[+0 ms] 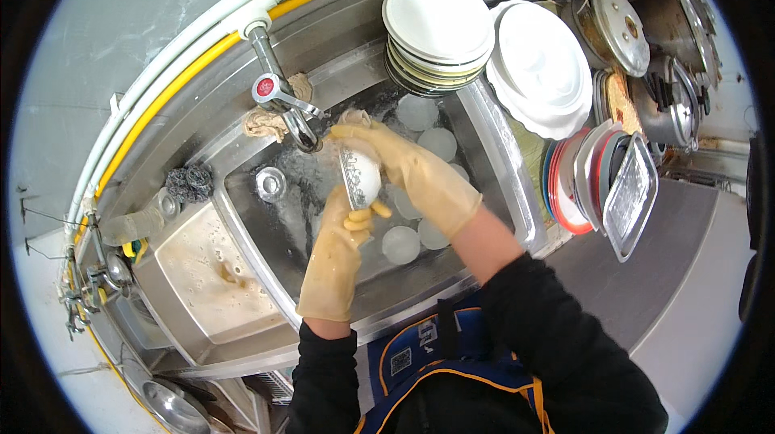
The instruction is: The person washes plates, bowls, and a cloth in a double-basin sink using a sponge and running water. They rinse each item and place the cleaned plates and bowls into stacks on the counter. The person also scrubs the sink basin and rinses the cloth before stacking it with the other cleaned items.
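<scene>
Both my hands wear pale yellow rubber gloves over a stainless steel sink basin (511,161). A white bowl (363,182) with a dark floral pattern is tilted on its side between them. My left hand (350,219) grips its lower end, thumb and fingers around the rim. At its upper end my right hand (378,143) is against the bowl, fingers reaching toward the faucet (303,131). A crumpled pale item, perhaps a cloth (355,117), shows just beyond those fingers; whether they hold it is unclear. Several round pale pieces, apparently bowls (401,245), lie in the basin.
A stack of plates (439,19) stands at the basin's far right corner, beside white oval dishes (542,64). Farther right are upright plates (566,192), a metal tray (629,198) and pots (620,28). At left, a second basin (212,276) holds cloudy water near steel scourers (189,182).
</scene>
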Demonstrator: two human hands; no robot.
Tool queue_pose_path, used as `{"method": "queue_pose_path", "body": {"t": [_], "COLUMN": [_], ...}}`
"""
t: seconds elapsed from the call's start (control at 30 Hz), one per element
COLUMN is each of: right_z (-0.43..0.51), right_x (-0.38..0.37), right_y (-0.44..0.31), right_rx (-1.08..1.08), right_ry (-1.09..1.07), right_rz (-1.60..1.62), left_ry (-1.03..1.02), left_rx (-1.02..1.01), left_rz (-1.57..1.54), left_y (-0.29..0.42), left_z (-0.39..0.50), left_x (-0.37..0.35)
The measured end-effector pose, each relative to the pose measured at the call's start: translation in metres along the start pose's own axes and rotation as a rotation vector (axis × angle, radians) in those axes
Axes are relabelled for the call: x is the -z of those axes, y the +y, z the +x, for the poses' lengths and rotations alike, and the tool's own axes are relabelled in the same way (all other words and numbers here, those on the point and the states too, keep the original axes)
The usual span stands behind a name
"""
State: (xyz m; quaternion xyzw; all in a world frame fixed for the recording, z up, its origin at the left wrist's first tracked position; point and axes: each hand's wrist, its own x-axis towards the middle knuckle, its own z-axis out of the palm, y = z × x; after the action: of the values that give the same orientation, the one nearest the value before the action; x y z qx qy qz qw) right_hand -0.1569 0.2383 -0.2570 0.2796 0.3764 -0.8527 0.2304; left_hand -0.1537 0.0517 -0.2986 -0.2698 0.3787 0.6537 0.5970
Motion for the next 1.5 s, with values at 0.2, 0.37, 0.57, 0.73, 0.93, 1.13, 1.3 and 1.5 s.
{"method": "queue_pose_path", "body": {"t": [0.2,0.37,0.57,0.73,0.93,1.13,1.3,1.5], "right_z": [0.002,-0.026,-0.023,-0.055,-0.039,-0.023,-0.003,-0.003], "right_x": [0.002,-0.012,-0.011,-0.046,-0.014,-0.027,0.012,-0.012], "right_y": [0.105,0.135,0.062,0.032,0.057,0.071,0.034,0.083], "right_rx": [0.522,0.849,1.154,0.615,0.96,0.976,1.15,0.845], "right_ry": [0.274,0.255,0.674,0.465,0.213,0.336,-0.324,0.313], "right_rz": [0.41,-0.024,-0.781,0.023,-1.615,-1.501,-1.983,-1.462], "left_ry": [0.119,0.533,0.679,0.628,0.444,0.552,0.567,0.226], "left_rx": [-0.236,-0.717,-0.602,-0.445,-0.825,-0.738,-0.514,-0.719], "left_rz": [0.053,-0.174,0.444,0.466,0.532,0.575,0.925,0.123], "left_y": [0.027,-0.021,-0.002,0.018,0.01,0.011,0.048,0.021], "left_z": [-0.004,0.032,0.006,-0.022,-0.01,-0.007,-0.023,0.006], "left_x": [-0.043,-0.025,-0.043,-0.042,-0.017,-0.019,-0.009,-0.024]}}
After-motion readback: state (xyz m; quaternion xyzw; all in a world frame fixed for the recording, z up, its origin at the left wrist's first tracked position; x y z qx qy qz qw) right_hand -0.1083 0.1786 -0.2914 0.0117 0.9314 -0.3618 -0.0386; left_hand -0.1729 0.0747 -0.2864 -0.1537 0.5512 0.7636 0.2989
